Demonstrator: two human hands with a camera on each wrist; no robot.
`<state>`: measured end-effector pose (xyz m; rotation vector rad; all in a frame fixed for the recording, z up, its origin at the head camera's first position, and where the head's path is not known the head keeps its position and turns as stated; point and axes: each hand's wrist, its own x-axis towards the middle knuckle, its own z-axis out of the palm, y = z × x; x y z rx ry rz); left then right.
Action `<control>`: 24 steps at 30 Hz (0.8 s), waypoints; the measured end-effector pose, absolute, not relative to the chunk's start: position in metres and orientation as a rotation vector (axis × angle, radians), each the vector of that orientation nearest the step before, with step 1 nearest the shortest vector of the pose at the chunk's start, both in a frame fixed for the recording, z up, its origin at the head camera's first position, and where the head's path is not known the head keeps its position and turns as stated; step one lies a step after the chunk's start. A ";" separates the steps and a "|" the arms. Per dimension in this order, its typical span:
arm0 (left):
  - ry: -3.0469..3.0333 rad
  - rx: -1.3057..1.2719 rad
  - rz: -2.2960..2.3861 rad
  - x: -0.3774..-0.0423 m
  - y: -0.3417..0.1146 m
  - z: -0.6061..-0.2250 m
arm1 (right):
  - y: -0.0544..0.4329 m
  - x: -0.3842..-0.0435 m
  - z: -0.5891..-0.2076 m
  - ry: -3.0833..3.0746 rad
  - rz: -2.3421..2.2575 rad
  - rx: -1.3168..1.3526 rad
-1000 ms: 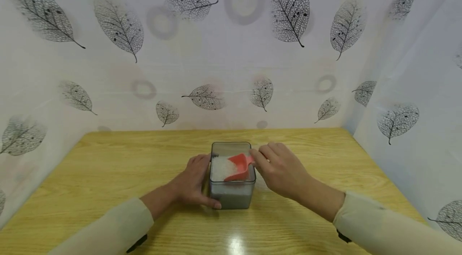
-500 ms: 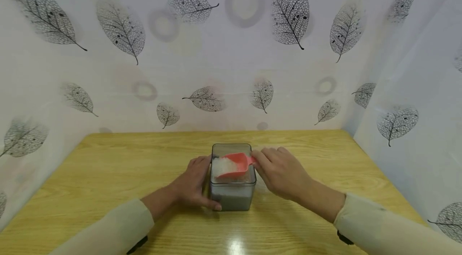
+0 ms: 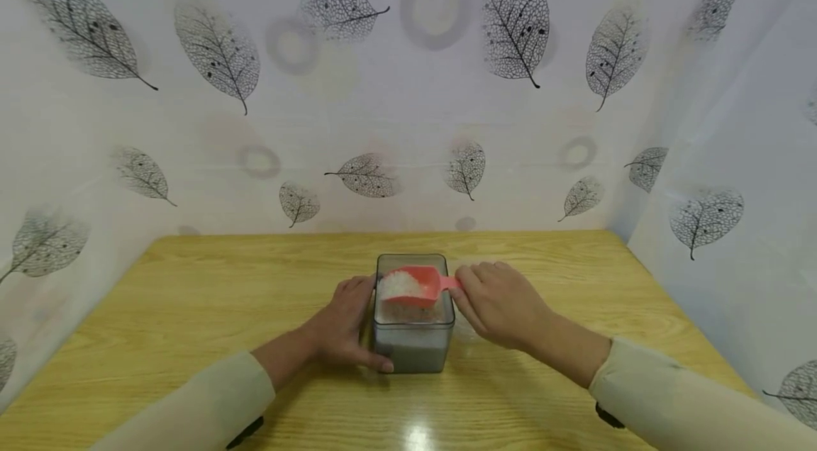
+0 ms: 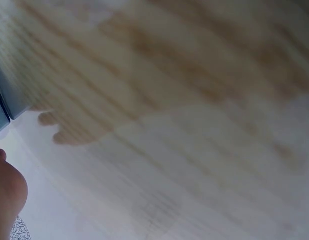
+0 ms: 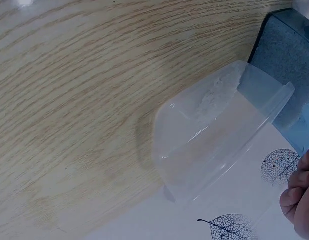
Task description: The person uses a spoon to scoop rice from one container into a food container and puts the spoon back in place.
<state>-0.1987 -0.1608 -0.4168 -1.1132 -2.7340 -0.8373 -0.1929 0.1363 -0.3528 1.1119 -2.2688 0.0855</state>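
Note:
A smoky clear square canister [image 3: 413,353] filled with white, rice-like grains stands upright on the table. My left hand [image 3: 338,327] holds it from the left, thumb at the front corner and fingers along the side. My right hand [image 3: 501,305] grips the short handle of a pink scoop [image 3: 432,284]. Heaped with white grains [image 3: 401,286], the scoop sits level at the canister's mouth, its handle over the right rim. In the right wrist view, a clear plastic tub [image 5: 209,135] with some white grains in it stands beside the canister; in the head view my right hand mostly hides it.
The wood-grain table [image 3: 223,295] stretches out on both sides of the canister. A pale leaf-print curtain [image 3: 408,96] hangs close behind the table and along its sides.
Inside the canister, the scoop has come up out of the grains and levelled, now carrying a heap. My right hand rose slightly and shifted right; my left hand stayed on the canister.

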 end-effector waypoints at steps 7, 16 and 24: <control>-2.744 -1.108 -0.843 -0.198 -0.161 -0.416 | 0.143 -0.198 -0.357 -2.280 0.058 1.149; -2.754 -1.106 -0.834 -0.200 -0.160 -0.419 | 0.150 -0.208 -0.355 -2.226 0.009 1.262; -2.762 -1.103 -0.843 -0.200 -0.160 -0.418 | 0.153 -0.212 -0.354 -2.171 0.002 1.309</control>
